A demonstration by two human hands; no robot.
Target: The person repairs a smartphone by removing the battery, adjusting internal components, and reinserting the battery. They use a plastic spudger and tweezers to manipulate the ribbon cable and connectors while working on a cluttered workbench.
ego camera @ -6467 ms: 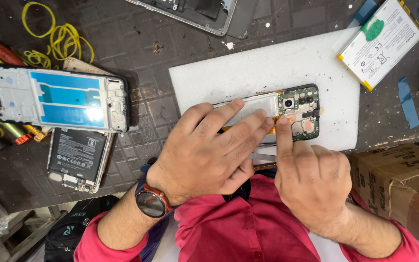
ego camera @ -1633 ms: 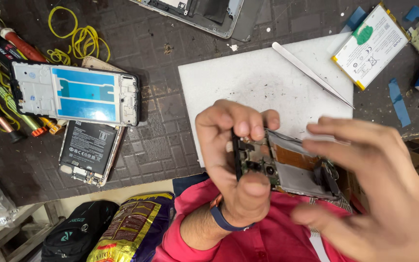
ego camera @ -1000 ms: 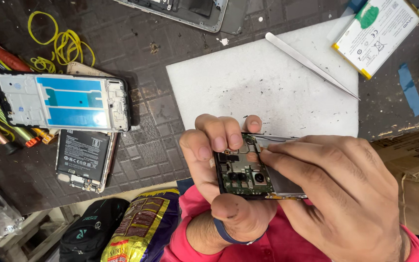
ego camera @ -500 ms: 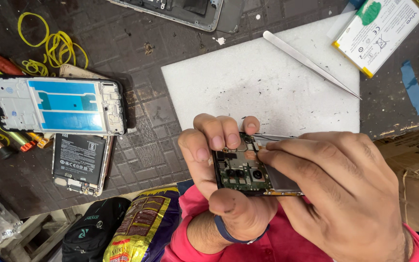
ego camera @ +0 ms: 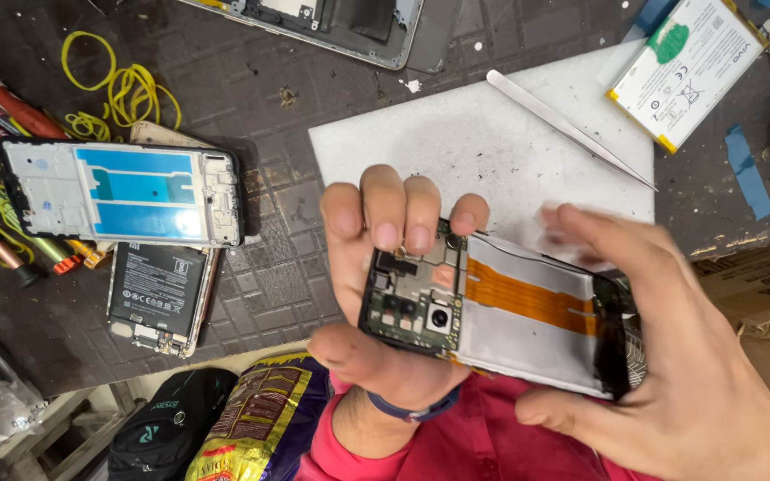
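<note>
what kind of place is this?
Likely a phone repair bench: an opened phone held in both hands, tweezers on a white mat, a loose battery, and a spare frame.

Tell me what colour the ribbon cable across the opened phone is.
Orange, on the phone; the ribbon cable shows best in the head view.

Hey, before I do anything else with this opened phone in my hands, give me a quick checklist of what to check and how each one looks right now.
1. Left hand grips the camera end of the opened phone: ok.
2. Right hand supports the other end: ok.
3. Orange flex cable lies flat across the silver battery, no visible tear: ok.
4. Flex cable seated in its connector: cannot tell, fingers cover that end.
5. Tweezers on the white mat, within reach: ok.
6. Loose screws or small parts on the mat: cannot tell, too small to see.
</note>
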